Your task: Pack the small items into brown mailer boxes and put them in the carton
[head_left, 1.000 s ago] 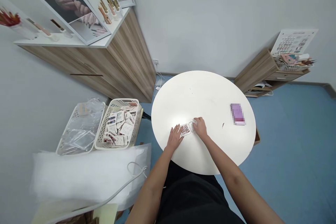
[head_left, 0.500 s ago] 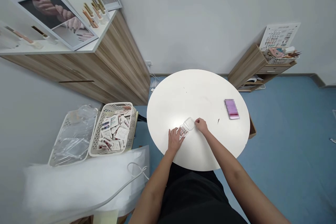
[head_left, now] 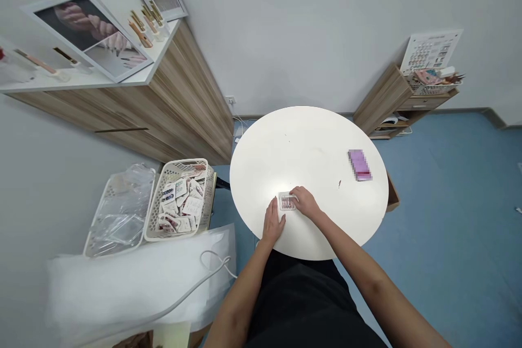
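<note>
A small clear plastic case (head_left: 287,202) with pink press-on nails inside sits on the white round table (head_left: 302,141), near its front edge. Its lid lies folded down over the base. My left hand (head_left: 272,222) presses against the case's left side, fingers pointing away from me. My right hand (head_left: 304,201) grips the right side, with its fingers over the lid's edge. A pixelated pink-purple package (head_left: 359,165) lies flat on the tabletop, well to the right of both hands.
On the left, a white mesh basket (head_left: 177,201) holds several carded nail sets, and another (head_left: 120,212) holds clear plastic packaging. A white padded sheet (head_left: 134,283) lies in front of them. A wooden cabinet (head_left: 183,103) stands behind, and a low shelf unit (head_left: 391,103) stands at right.
The case's lid has swung from standing open to folded shut over the base. My right hand has moved left onto the case, and the view has shifted slightly.
</note>
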The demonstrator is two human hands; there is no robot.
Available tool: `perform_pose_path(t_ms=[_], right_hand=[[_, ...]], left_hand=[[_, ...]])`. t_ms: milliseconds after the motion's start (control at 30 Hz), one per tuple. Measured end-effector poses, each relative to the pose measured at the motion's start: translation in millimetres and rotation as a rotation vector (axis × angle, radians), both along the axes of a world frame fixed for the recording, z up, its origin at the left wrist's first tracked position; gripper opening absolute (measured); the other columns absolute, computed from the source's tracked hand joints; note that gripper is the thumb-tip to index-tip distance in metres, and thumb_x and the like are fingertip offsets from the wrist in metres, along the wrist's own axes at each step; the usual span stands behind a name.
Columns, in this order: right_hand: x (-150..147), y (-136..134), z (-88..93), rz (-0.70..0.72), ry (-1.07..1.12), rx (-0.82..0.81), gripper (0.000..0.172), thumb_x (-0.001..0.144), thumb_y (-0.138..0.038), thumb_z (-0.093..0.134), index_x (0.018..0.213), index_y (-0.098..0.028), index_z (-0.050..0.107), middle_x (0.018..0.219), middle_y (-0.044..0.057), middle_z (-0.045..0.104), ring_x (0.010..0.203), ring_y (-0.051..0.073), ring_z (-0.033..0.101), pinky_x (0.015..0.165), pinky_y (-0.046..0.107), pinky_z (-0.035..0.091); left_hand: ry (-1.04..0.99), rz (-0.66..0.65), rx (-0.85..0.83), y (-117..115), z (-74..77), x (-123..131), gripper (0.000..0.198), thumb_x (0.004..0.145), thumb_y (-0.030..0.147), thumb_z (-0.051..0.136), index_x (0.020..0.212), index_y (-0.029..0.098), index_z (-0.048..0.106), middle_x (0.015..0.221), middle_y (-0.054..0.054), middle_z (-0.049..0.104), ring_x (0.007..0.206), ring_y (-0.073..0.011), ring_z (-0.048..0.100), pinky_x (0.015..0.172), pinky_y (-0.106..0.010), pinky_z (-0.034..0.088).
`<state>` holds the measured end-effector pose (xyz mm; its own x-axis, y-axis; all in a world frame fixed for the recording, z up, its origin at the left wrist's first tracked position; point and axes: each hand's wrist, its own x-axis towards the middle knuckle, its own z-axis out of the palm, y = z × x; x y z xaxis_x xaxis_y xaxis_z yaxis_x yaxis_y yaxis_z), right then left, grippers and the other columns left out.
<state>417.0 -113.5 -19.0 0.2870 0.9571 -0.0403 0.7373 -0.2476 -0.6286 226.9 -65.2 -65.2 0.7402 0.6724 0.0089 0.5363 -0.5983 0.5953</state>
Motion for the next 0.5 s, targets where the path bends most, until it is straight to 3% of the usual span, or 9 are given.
perform_pose_path(t_ms=[133,300,500], right_hand=[[-19,-25,-17.2,0.106,-0.100,0.025,0.035,0.087,-0.007,0.044,0.114,-0.021,0.062,0.114,0.010,0.064,0.105,0.025,0.053,0.087,0.039,0.048],[-29,-42,-35.2,0.144,-0.169,0.037,0.042,0.090,-0.008,0.039,0.125,-0.020,0.059,0.132,0.012,0.058,0.118,0.027,0.051,0.093,0.045,0.048],[-37,-54,-44.7,0.166,-0.225,0.038,0.052,0.092,-0.012,0.040,0.143,-0.020,0.044,0.149,0.011,0.043,0.138,0.029,0.037,0.109,0.052,0.037]], left_hand=[[0.062,-0.054,0.086,-5,5.7,-7,0.066,0.096,0.026,0.032,0.154,0.018,0.003,0.159,-0.015,0.021,0.145,-0.0274,0.025,0.114,-0.050,0.029],[0.163,-0.200,0.166,-14,4.2,-9,0.064,0.095,0.023,0.031,0.154,0.019,0.008,0.159,-0.012,0.024,0.146,-0.0259,0.022,0.118,-0.054,0.017],[0.220,-0.208,0.205,-18,0.1,-11,0.067,0.095,0.021,0.030,0.155,0.020,0.001,0.160,-0.010,0.021,0.148,-0.0254,0.017,0.119,-0.056,0.012]])
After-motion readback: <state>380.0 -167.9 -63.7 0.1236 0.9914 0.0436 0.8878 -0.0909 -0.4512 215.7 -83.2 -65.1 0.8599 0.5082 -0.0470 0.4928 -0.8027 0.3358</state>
